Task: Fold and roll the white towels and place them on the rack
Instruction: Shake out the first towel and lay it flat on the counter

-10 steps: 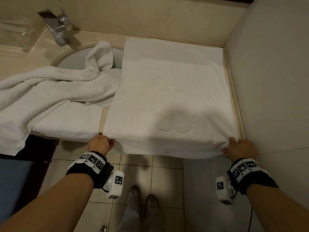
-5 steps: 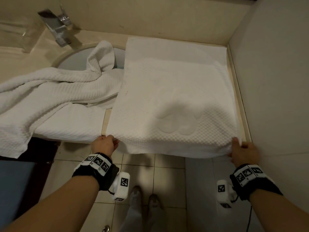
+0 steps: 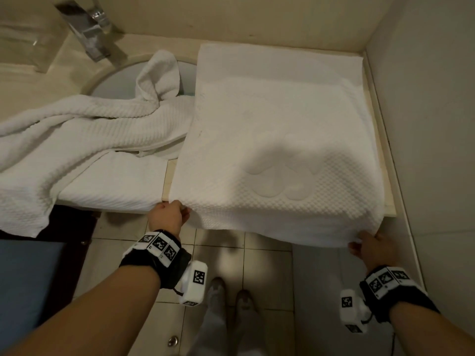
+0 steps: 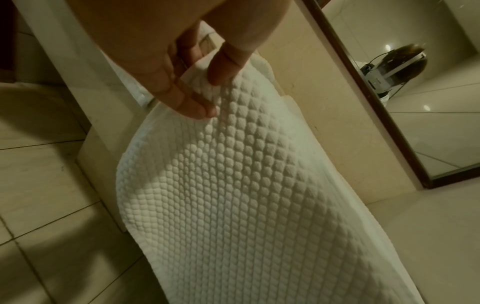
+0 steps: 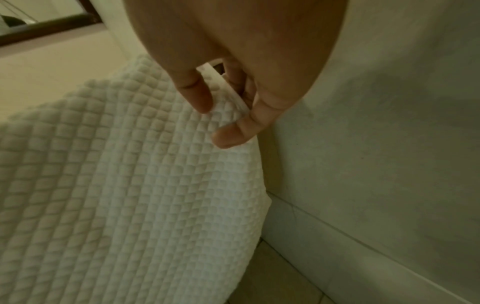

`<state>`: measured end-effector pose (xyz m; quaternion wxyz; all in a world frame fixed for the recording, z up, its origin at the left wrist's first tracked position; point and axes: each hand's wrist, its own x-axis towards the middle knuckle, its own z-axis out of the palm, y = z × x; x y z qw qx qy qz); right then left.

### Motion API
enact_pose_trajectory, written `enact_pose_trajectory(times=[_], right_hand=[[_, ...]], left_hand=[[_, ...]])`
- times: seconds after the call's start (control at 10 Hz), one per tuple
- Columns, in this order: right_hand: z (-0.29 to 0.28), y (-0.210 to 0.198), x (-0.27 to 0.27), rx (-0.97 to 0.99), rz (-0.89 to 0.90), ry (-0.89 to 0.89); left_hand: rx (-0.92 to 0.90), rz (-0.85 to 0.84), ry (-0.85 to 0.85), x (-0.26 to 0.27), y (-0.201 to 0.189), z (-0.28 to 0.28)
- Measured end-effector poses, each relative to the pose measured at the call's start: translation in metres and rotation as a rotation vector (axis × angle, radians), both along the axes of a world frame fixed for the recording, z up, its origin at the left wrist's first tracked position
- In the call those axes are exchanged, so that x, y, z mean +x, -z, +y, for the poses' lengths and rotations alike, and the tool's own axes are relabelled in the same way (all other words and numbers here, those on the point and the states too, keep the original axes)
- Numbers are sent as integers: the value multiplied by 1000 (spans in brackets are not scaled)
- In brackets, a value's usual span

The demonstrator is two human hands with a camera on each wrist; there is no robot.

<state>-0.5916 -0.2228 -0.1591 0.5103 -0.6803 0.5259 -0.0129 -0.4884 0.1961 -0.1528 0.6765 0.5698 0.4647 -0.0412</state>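
A white waffle-textured towel (image 3: pixel 277 140) lies spread flat over the right part of the counter (image 3: pixel 166 173), its near edge hanging over the front. My left hand (image 3: pixel 177 214) pinches the near left corner of that towel (image 4: pixel 254 185) between thumb and fingers. At the near right corner, close to the side wall, my right hand (image 3: pixel 365 246) pinches the towel (image 5: pixel 124 185) the same way. A second white towel (image 3: pixel 77 140) lies crumpled on the left, partly draped into the sink.
A chrome faucet (image 3: pixel 90 27) stands behind the round sink (image 3: pixel 113 86) at the back left. A wall (image 3: pixel 424 124) closes the right side. Below the counter is a tiled floor (image 3: pixel 267 265) with my feet (image 3: pixel 231 296). A mirror (image 4: pixel 415 102) shows in the left wrist view.
Both hands have drawn the towel's near edge toward me and slightly down, so more of it hangs over the counter front. The right hand dropped lower than the left.
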Motion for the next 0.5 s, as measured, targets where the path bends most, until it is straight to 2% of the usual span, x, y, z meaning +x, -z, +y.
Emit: enact_pose_trajectory(times=[0.3, 0.4, 0.5], right_hand=[[-5, -14, 9, 36, -149, 116], [-10, -19, 19, 128, -202, 171], [-13, -27, 27, 253, -270, 363]], left_hand=[[101, 29, 7, -3, 2, 0], [95, 50, 19, -2, 1, 0], [95, 54, -7, 3, -4, -2]])
